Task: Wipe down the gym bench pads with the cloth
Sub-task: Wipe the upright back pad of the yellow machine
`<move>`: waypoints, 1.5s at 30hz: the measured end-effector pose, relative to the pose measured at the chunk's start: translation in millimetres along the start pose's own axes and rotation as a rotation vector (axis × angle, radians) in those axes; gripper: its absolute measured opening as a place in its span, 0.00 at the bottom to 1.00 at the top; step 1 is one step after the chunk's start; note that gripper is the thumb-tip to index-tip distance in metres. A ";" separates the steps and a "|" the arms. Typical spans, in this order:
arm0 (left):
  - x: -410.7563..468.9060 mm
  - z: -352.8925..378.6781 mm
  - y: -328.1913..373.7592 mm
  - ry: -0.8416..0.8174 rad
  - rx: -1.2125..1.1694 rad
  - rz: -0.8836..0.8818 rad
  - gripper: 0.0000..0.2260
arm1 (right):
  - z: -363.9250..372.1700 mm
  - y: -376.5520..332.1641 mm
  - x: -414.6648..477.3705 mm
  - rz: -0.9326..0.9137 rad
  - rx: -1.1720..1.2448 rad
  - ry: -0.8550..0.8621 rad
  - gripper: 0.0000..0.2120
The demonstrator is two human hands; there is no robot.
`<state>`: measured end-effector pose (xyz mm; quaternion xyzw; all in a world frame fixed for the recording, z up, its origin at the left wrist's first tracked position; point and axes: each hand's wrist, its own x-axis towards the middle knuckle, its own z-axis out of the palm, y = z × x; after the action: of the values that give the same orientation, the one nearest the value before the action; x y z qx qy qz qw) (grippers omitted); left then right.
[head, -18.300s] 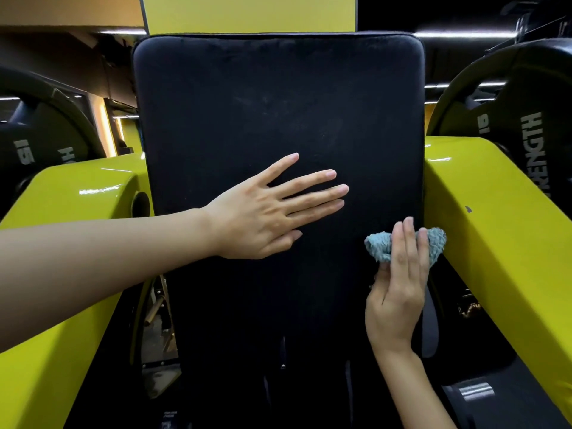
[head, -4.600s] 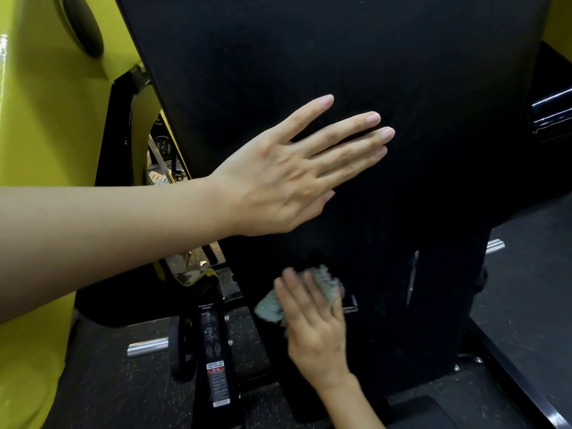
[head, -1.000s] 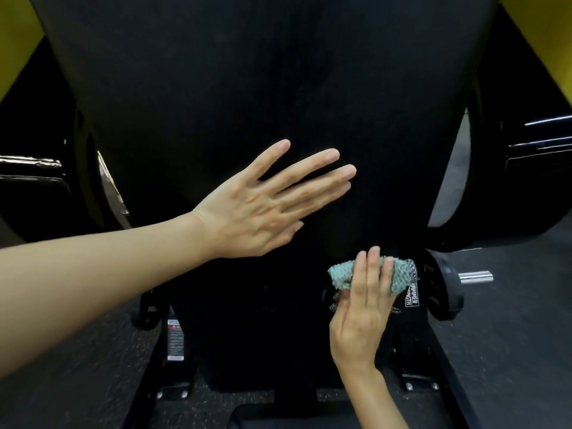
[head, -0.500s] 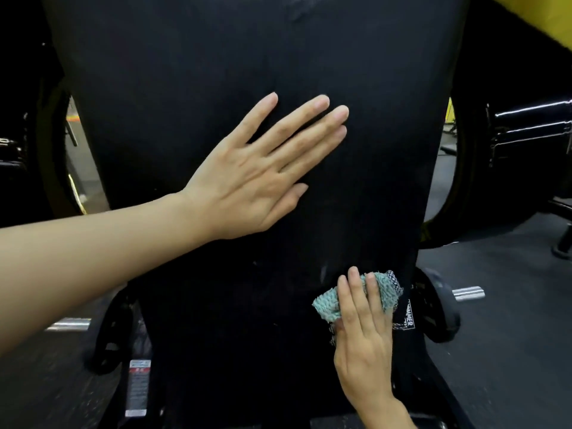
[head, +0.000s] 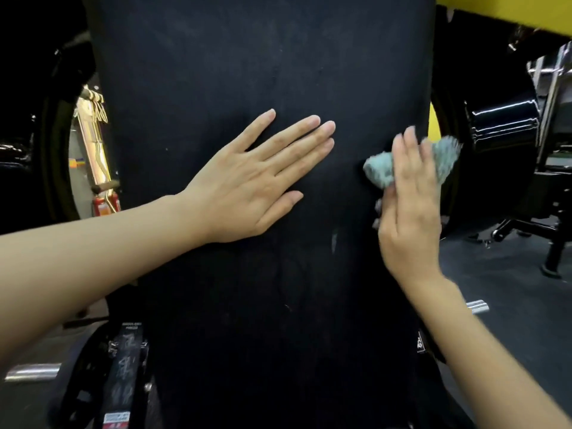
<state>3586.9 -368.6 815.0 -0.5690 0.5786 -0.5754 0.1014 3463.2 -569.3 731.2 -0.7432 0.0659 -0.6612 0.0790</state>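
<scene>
A tall black bench pad [head: 257, 57] fills the middle of the head view. My left hand [head: 257, 178] lies flat on it with fingers straight and spread, pressing near the centre. My right hand [head: 408, 209] presses a bunched teal cloth [head: 379, 170] against the pad close to its right edge; the fingers lie over the cloth and are blurred by motion. The cloth sticks out on both sides of the fingers. A pale streak [head: 334, 239] shows on the pad just below the two hands.
Black weight plates [head: 495, 134] hang right of the pad, and a dark plate [head: 55, 150] left. A yellow frame part [head: 507, 10] shows at top right. Chrome pegs [head: 478, 306] [head: 32, 371] stick out low on both sides. Black machine legs [head: 554, 252] stand on the dark floor at right.
My right hand has carried the cloth up the pad's right side, from below my left hand to level with it. My left hand stays flat on the pad. The view has tilted up slightly.
</scene>
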 end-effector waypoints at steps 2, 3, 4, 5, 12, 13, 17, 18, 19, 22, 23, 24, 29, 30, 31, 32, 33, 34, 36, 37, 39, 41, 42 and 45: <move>-6.0 1.6 -0.5 0.003 -0.006 0.020 0.27 | 0.2 -2.7 11.2 0.031 -0.010 0.021 0.24; -8.5 2.2 -1.1 0.007 -0.006 0.029 0.27 | 1.3 -5.8 9.9 0.034 -0.028 0.026 0.24; -11.2 2.4 -1.6 0.011 -0.007 0.039 0.27 | 2.7 -8.7 4.8 0.029 -0.048 0.020 0.24; -13.7 2.8 -2.1 0.016 -0.008 0.052 0.26 | 4.3 -11.1 -3.1 0.021 -0.069 0.010 0.25; -27.4 5.8 -7.7 0.034 0.029 0.113 0.26 | 24.3 -35.9 -82.8 -0.026 -0.083 -0.041 0.26; -28.1 6.3 -8.1 0.036 0.037 0.113 0.26 | 29.7 -44.1 -92.9 -0.036 -0.092 -0.046 0.26; -28.7 6.0 -8.4 0.030 0.056 0.107 0.26 | 50.5 -75.9 -113.4 -0.140 -0.102 -0.085 0.26; -29.0 4.9 -8.2 0.024 0.051 0.106 0.26 | 51.9 -77.9 -113.7 -0.183 -0.110 -0.100 0.26; -29.3 3.6 -8.0 0.018 0.045 0.107 0.26 | 51.1 -75.9 -112.2 -0.227 -0.122 -0.113 0.26; -34.1 1.8 -7.4 0.006 0.039 0.105 0.26 | 41.2 -53.0 -97.8 -0.274 -0.138 -0.113 0.27; -36.7 2.3 -7.1 0.004 0.036 0.101 0.26 | 36.6 -43.6 -90.3 -0.247 -0.137 -0.095 0.27; -39.2 2.9 -6.9 0.001 0.032 0.096 0.26 | 31.5 -35.0 -82.4 -0.209 -0.141 -0.076 0.27; -51.8 3.6 -7.4 -0.023 0.021 0.079 0.26 | 15.3 -9.7 -55.9 -0.072 -0.175 -0.001 0.26; -54.7 3.5 -7.5 -0.026 0.019 0.078 0.26 | 16.4 -11.0 -53.3 -0.018 -0.161 0.031 0.26; -57.3 3.4 -7.8 -0.026 0.017 0.079 0.26 | 18.9 -15.6 -51.8 0.047 -0.150 0.069 0.26; -59.8 3.3 -8.0 -0.025 0.013 0.079 0.26 | 23.1 -22.1 -51.2 0.113 -0.149 0.108 0.26; -62.1 3.3 -8.4 -0.023 0.009 0.080 0.26 | 28.4 -30.0 -51.4 0.173 -0.157 0.140 0.26; -63.6 3.2 -9.4 -0.024 0.004 0.083 0.25 | 34.0 -38.2 -52.1 0.220 -0.168 0.163 0.26; -65.4 2.8 -12.0 -0.031 -0.006 0.093 0.25 | 45.3 -54.8 -55.7 0.259 -0.175 0.184 0.26; -65.9 2.6 -13.6 -0.034 -0.011 0.097 0.25 | 51.0 -63.9 -58.2 0.255 -0.167 0.186 0.26; -66.2 2.3 -15.8 -0.037 -0.023 0.101 0.25 | 64.7 -85.4 -64.6 0.219 -0.144 0.175 0.26; -66.7 2.0 -16.9 -0.036 -0.038 0.105 0.26 | 81.2 -112.7 -73.3 0.143 -0.117 0.161 0.27; -67.1 1.4 -17.8 -0.036 -0.048 0.106 0.26 | 88.9 -125.3 -78.0 0.100 -0.102 0.157 0.27; -69.8 -1.1 -23.8 -0.045 -0.068 0.107 0.26 | 99.7 -139.4 -89.2 0.015 -0.072 0.117 0.27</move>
<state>3622.1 -306.6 796.4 -0.5534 0.6248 -0.5363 0.1256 3550.9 -411.8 661.6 -0.7050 0.0997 -0.7001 0.0533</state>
